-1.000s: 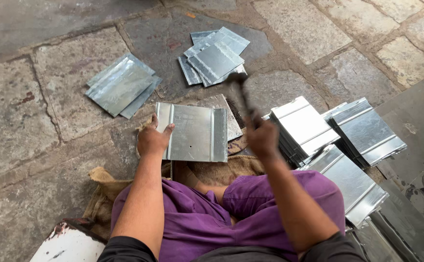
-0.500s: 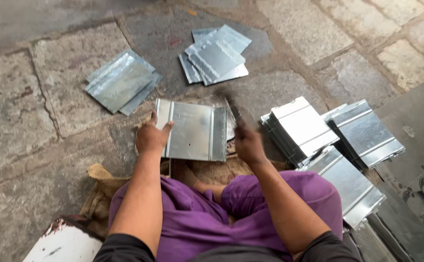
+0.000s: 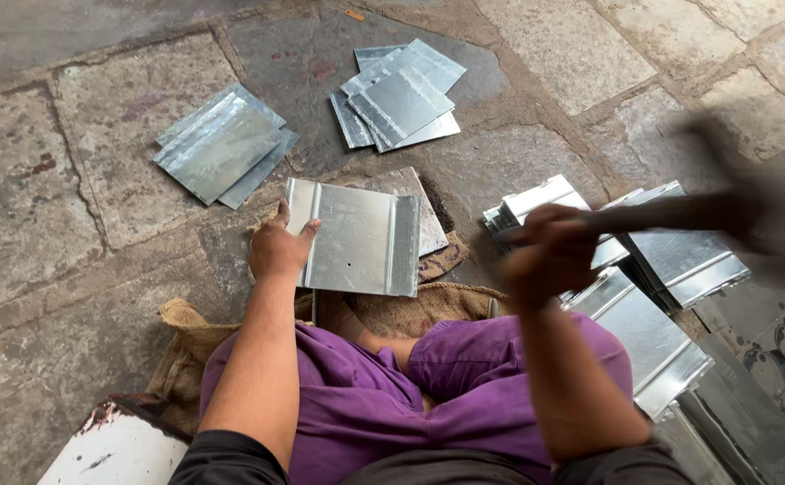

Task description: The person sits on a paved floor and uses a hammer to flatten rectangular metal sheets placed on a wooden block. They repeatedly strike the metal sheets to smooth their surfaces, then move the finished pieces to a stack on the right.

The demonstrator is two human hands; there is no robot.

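Note:
My left hand [image 3: 277, 248] presses on the left edge of a shiny metal sheet [image 3: 356, 238] with folded side edges, lying flat on the stone floor in front of my crossed legs in purple trousers. My right hand [image 3: 549, 256] grips the handle of a hammer [image 3: 679, 214], raised to the right of the sheet and blurred with motion. The hammer's head is a dark smear at the right.
Stacks of similar metal sheets lie at the far left [image 3: 222, 144], far centre [image 3: 399, 97] and close at my right [image 3: 644, 260]. A burlap sack [image 3: 419, 305] lies under the work. A white painted object [image 3: 114, 449] sits at bottom left.
My right hand has swung the hammer from over the sheet's right edge up and out to the right. The left hand stays on the sheet.

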